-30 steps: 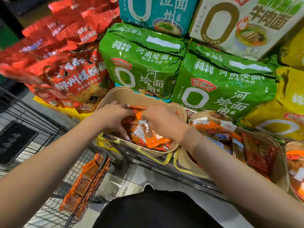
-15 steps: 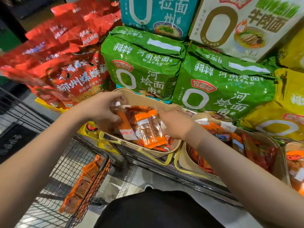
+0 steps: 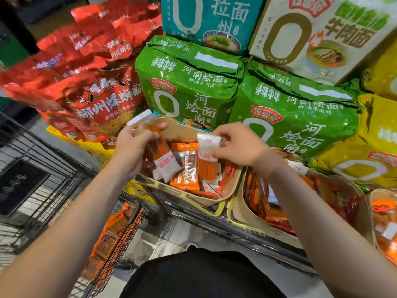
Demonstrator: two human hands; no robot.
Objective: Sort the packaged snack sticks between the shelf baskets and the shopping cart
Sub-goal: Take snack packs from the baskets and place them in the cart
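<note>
My left hand (image 3: 133, 145) grips a small bundle of orange snack sticks (image 3: 160, 151) with white ends, lifted above the left beige basket (image 3: 206, 200). My right hand (image 3: 238, 147) pinches the white top of a single orange snack stick (image 3: 207, 162), which hangs over the same basket. More orange and red packets (image 3: 185, 168) lie inside that basket. The black wire shopping cart (image 3: 120, 239) stands at lower left with several orange snack packs (image 3: 111, 235) against its wall.
A second beige basket (image 3: 245, 208) of red and orange packets sits to the right, a third at the far right edge. Behind the baskets stand large green noodle bags (image 3: 189, 82), red bags (image 3: 103, 100) and yellow bags (image 3: 369, 151). The baskets rest on a metal shelf rack (image 3: 214, 220).
Both hands have risen out of the left basket, each lifting snack sticks. The left hand went up and left with its bundle; the right now holds a narrow stick instead of the wider packet.
</note>
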